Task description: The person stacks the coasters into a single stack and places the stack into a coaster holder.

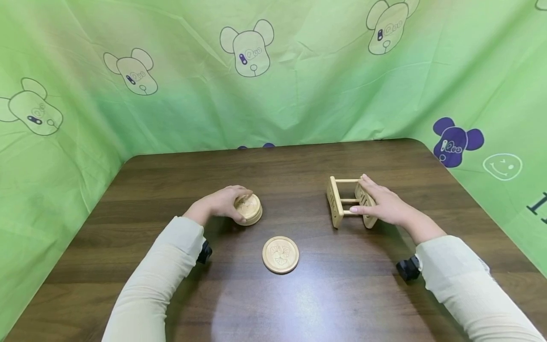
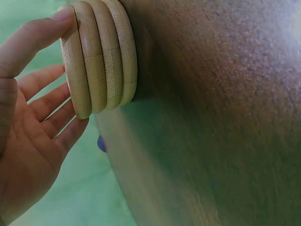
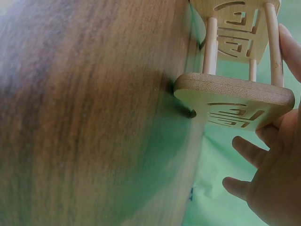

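Observation:
Left of the table's middle is a stack of several round wooden coasters (image 1: 257, 218). My left hand (image 1: 215, 202) pinches the top coaster (image 2: 76, 80) at its rim, thumb on the near edge and fingertips on the opposite one. That coaster sits slightly offset from those beneath it. To the right stands a wooden coaster holder (image 1: 335, 204) with two cut-out side panels joined by rods. My right hand (image 1: 386, 204) grips its right panel (image 3: 230, 87) between thumb and index finger, the thumb near a rod; the other fingers are spread. Nothing is visible between the holder's panels.
A single wooden coaster (image 1: 280, 255) with a carved leaf pattern lies flat between the hands, nearer me. The dark wooden table (image 1: 295, 166) ends at a rounded far edge. Green printed cloth (image 1: 299, 95) hangs behind and along the sides.

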`<move>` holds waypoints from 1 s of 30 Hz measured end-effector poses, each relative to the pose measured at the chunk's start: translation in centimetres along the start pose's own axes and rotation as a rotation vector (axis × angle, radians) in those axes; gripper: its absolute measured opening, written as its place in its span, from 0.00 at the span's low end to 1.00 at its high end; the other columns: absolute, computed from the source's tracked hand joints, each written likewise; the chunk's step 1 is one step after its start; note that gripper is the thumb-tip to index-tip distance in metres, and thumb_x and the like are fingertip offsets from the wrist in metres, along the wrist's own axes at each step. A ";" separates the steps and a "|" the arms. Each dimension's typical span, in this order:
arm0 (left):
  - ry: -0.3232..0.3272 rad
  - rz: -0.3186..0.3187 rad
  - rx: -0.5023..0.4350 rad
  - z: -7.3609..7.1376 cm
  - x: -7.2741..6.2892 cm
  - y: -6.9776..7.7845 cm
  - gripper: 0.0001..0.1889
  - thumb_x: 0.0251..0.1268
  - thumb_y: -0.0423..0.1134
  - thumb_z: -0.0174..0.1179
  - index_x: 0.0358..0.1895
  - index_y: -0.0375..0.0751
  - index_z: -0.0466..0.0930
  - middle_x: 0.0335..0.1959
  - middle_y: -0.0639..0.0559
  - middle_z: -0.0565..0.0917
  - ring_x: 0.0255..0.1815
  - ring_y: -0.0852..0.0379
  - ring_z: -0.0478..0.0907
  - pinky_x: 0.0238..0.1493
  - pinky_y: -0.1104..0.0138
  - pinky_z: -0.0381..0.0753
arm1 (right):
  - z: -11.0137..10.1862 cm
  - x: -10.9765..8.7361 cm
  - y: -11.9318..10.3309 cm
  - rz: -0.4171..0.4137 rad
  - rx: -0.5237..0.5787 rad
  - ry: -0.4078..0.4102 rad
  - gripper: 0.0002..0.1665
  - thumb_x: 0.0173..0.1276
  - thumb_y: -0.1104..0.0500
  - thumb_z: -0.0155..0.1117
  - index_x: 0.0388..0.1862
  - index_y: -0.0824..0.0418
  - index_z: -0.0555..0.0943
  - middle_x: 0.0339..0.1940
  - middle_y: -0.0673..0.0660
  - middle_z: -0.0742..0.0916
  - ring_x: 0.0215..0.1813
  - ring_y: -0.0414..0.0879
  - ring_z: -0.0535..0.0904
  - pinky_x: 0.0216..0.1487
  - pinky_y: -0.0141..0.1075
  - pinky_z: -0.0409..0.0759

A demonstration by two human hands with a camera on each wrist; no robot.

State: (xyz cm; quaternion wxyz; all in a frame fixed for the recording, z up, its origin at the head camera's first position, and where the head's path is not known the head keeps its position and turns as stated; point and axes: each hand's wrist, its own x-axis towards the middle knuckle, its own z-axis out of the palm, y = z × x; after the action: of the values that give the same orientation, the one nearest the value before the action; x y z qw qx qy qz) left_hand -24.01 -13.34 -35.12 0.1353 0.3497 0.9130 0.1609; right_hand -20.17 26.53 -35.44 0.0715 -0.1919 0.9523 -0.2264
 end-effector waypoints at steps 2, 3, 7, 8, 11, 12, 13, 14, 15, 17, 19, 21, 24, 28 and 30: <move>-0.004 0.006 -0.001 -0.1 -0.1 0.0 0.38 0.39 0.40 0.65 0.58 0.31 0.63 0.56 0.39 0.66 0.57 0.46 0.60 0.54 0.60 0.61 | 0.0 0.1 0.0 0.001 -0.001 -0.001 0.51 0.55 0.43 0.57 0.64 0.73 0.47 0.65 0.70 0.47 0.61 0.70 0.45 0.55 0.59 0.45; -0.004 0.008 -0.005 -0.1 -0.1 0.0 0.38 0.39 0.40 0.65 0.59 0.31 0.62 0.56 0.39 0.66 0.58 0.46 0.60 0.54 0.60 0.61 | 0.0 0.1 0.1 0.003 -0.001 -0.002 0.51 0.56 0.43 0.57 0.64 0.73 0.47 0.65 0.70 0.47 0.61 0.70 0.45 0.55 0.60 0.45; 0.007 0.016 -0.023 -0.2 -0.3 -0.1 0.38 0.39 0.41 0.65 0.58 0.31 0.63 0.57 0.38 0.65 0.58 0.46 0.59 0.55 0.59 0.60 | -0.1 0.2 0.1 0.005 -0.002 -0.005 0.51 0.56 0.43 0.57 0.65 0.72 0.47 0.66 0.68 0.47 0.61 0.70 0.45 0.55 0.59 0.45; 0.012 0.011 -0.030 -0.1 -0.4 -0.1 0.38 0.39 0.41 0.66 0.58 0.31 0.63 0.57 0.38 0.65 0.58 0.46 0.59 0.55 0.59 0.60 | -0.1 0.2 0.1 0.005 -0.001 -0.005 0.51 0.56 0.43 0.57 0.65 0.72 0.47 0.66 0.68 0.47 0.61 0.70 0.45 0.55 0.60 0.45; 0.026 -0.012 -0.044 0.0 -0.5 -0.2 0.39 0.39 0.42 0.66 0.59 0.34 0.63 0.58 0.39 0.64 0.59 0.46 0.57 0.56 0.58 0.58 | -0.1 0.1 0.1 0.007 0.002 -0.006 0.51 0.56 0.43 0.57 0.65 0.73 0.47 0.66 0.69 0.47 0.61 0.70 0.44 0.55 0.60 0.45; 0.029 -0.020 -0.049 0.0 -0.5 -0.2 0.39 0.39 0.43 0.66 0.59 0.34 0.63 0.58 0.40 0.63 0.60 0.46 0.57 0.56 0.58 0.58 | -0.1 0.1 0.1 0.008 0.002 -0.006 0.51 0.56 0.43 0.57 0.64 0.73 0.47 0.66 0.69 0.47 0.61 0.70 0.44 0.55 0.60 0.45; 0.033 -0.025 -0.052 0.0 -0.5 -0.2 0.39 0.39 0.43 0.66 0.60 0.35 0.62 0.59 0.40 0.63 0.60 0.46 0.56 0.56 0.57 0.58 | -0.1 0.1 0.1 0.008 0.003 -0.006 0.51 0.55 0.43 0.57 0.64 0.73 0.47 0.65 0.69 0.47 0.61 0.70 0.44 0.56 0.59 0.44; 0.035 -0.027 -0.056 0.1 -0.5 -0.2 0.39 0.39 0.43 0.66 0.60 0.36 0.62 0.59 0.40 0.63 0.60 0.45 0.56 0.56 0.57 0.57 | -0.1 0.1 0.1 0.008 0.002 -0.006 0.51 0.55 0.43 0.57 0.64 0.73 0.47 0.65 0.69 0.47 0.61 0.70 0.44 0.56 0.59 0.44; 0.038 -0.021 -0.056 0.1 -0.5 -0.2 0.39 0.39 0.44 0.66 0.60 0.36 0.62 0.59 0.40 0.63 0.60 0.45 0.56 0.56 0.57 0.57 | -0.1 0.0 0.1 0.009 0.001 -0.006 0.51 0.55 0.43 0.57 0.64 0.73 0.47 0.65 0.69 0.47 0.61 0.69 0.44 0.56 0.60 0.44; 0.043 -0.010 -0.053 0.1 -0.6 -0.2 0.40 0.39 0.45 0.66 0.60 0.36 0.62 0.59 0.40 0.62 0.60 0.45 0.56 0.56 0.57 0.57 | -0.1 0.1 0.1 0.008 0.001 -0.007 0.51 0.56 0.43 0.57 0.64 0.73 0.47 0.65 0.69 0.47 0.62 0.69 0.44 0.56 0.60 0.44; 0.049 0.008 -0.053 0.2 -0.6 -0.1 0.40 0.39 0.45 0.66 0.60 0.36 0.61 0.59 0.41 0.63 0.60 0.46 0.56 0.56 0.57 0.57 | -0.1 0.1 0.1 0.008 0.002 -0.008 0.51 0.56 0.43 0.57 0.64 0.73 0.47 0.65 0.69 0.47 0.62 0.69 0.44 0.55 0.60 0.44; 0.054 0.021 -0.057 0.2 -0.7 0.0 0.41 0.39 0.46 0.67 0.60 0.35 0.61 0.59 0.41 0.63 0.60 0.47 0.57 0.57 0.58 0.57 | -0.1 0.1 0.1 0.009 0.003 -0.010 0.51 0.56 0.43 0.57 0.64 0.73 0.47 0.66 0.69 0.47 0.62 0.69 0.44 0.55 0.60 0.44; 0.063 0.045 -0.058 0.2 -0.9 0.2 0.41 0.38 0.45 0.67 0.60 0.34 0.62 0.58 0.40 0.64 0.59 0.47 0.57 0.57 0.58 0.56 | -0.2 0.1 0.0 0.012 0.007 -0.014 0.51 0.56 0.43 0.57 0.64 0.73 0.47 0.65 0.69 0.47 0.62 0.69 0.44 0.55 0.60 0.44; 0.070 0.070 -0.055 0.3 -1.1 0.7 0.41 0.38 0.45 0.67 0.59 0.33 0.62 0.58 0.40 0.64 0.59 0.47 0.57 0.58 0.58 0.56 | -0.2 0.1 0.0 0.010 0.009 -0.016 0.51 0.56 0.43 0.57 0.64 0.73 0.47 0.65 0.69 0.47 0.62 0.69 0.44 0.55 0.60 0.44; 0.072 0.083 -0.056 0.4 -1.2 1.1 0.41 0.38 0.45 0.68 0.60 0.34 0.62 0.58 0.41 0.64 0.59 0.47 0.57 0.58 0.58 0.56 | -0.1 0.1 0.0 0.010 0.009 -0.015 0.51 0.56 0.43 0.57 0.64 0.73 0.47 0.65 0.69 0.47 0.62 0.69 0.44 0.55 0.60 0.44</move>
State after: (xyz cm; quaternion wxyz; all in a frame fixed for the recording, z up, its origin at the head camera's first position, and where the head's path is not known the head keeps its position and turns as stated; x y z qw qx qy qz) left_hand -22.36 -13.33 -34.91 0.1051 0.3775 0.8971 0.2043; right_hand -20.30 26.58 -35.34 0.0807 -0.1888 0.9516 -0.2289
